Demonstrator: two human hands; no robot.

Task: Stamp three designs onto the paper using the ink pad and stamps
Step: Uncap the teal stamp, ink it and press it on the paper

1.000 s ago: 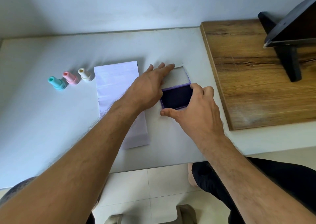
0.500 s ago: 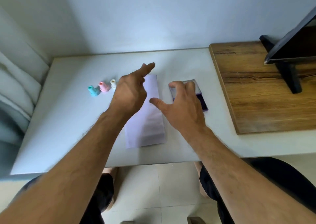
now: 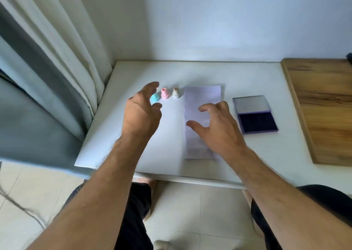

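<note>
Both hands hung above the white worktop (image 3: 247, 78) at mid-frame, neither holding anything. The left hand (image 3: 142, 114) had fingers loosely spread and half-curled, its fingertips just in front of the teal stamp (image 3: 154, 97) and hiding most of it; whether skin touched the stamp could not be told. Right of the teal one stood the pink stamp (image 3: 164, 93) and the cream stamp (image 3: 176, 92), upright in a short row, their details soft with blur. The right hand (image 3: 219, 127) hovered, fingers bent and apart, over the paper (image 3: 202, 101), a pale strip running toward the lower frame, with its lower right corner covered by the wrist. Further right lay the ink pad (image 3: 257, 124), lid open and flat, dark pad nearest the viewer, well apart from both hands. A wooden board (image 3: 323, 106) was cut off by the right edge of the frame. Curtains (image 3: 47, 68) filled the left side.
</note>
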